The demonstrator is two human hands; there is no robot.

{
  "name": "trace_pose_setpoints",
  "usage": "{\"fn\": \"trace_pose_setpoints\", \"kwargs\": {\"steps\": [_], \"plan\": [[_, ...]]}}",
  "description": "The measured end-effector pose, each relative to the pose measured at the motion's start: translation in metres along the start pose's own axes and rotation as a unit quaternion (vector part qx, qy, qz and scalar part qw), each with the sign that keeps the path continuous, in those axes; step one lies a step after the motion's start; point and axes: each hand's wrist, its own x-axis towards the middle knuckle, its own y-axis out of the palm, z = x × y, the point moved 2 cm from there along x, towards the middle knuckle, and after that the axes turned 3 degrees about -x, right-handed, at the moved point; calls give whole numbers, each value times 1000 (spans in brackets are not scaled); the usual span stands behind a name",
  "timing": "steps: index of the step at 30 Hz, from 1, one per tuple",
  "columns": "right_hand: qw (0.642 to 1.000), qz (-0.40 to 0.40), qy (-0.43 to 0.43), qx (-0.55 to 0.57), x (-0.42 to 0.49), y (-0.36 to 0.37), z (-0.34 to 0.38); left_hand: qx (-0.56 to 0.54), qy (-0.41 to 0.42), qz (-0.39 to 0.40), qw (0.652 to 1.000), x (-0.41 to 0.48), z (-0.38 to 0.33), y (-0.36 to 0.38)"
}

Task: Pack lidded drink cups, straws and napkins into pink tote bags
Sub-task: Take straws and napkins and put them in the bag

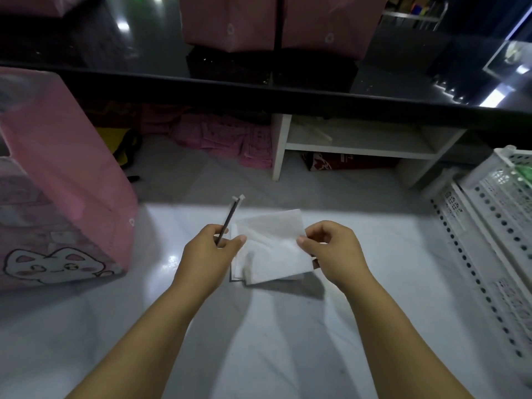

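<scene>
Over the middle of the white counter [259,341], my left hand [210,249] pinches two dark wrapped straws [230,216] that point up and away. Its thumb also lies on the left edge of the white napkins [270,249]. My right hand [331,249] pinches the right edge of these napkins between thumb and fingers, holding them just above the counter. A pink tote bag [66,197] with a cat drawing stands at the left on the counter. No drink cup is in sight.
Two more pink tote bags [230,24] [325,24] stand on the dark upper counter [288,90] at the back. White perforated crates [489,226] lie at the right. A white shelf unit [359,145] and pink packs [224,139] sit under the upper counter.
</scene>
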Motion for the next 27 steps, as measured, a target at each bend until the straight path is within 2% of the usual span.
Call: {"fn": "trace_pose_setpoints", "kwargs": {"steps": [3, 5, 7, 10, 15, 17, 22, 27], "plan": [[996, 64, 20, 56, -4, 10, 3, 15, 13, 8, 1000, 0, 1, -2], [995, 71, 32, 65, -5, 17, 1, 48, 36, -1, 998, 0, 3, -6], [999, 28, 34, 10, -1, 19, -5, 62, 48, -17, 997, 0, 4, -11], [988, -33, 24, -148, 3, 19, -13, 50, 39, -16, 998, 0, 7, -18], [968, -3, 33, -250, 5, 27, -15, 38, 32, -19, 999, -2, 10, -23], [970, -5, 43, -241, 7, 26, -14, 37, 34, -17, 999, -3, 9, -24], [989, -21, 70, -129, 11, 18, -18, 22, 42, -20, 999, -3, 7, -24], [992, -65, 42, -95, 12, 8, -19, 7, 30, -11, 999, 0, 6, -21]]}}
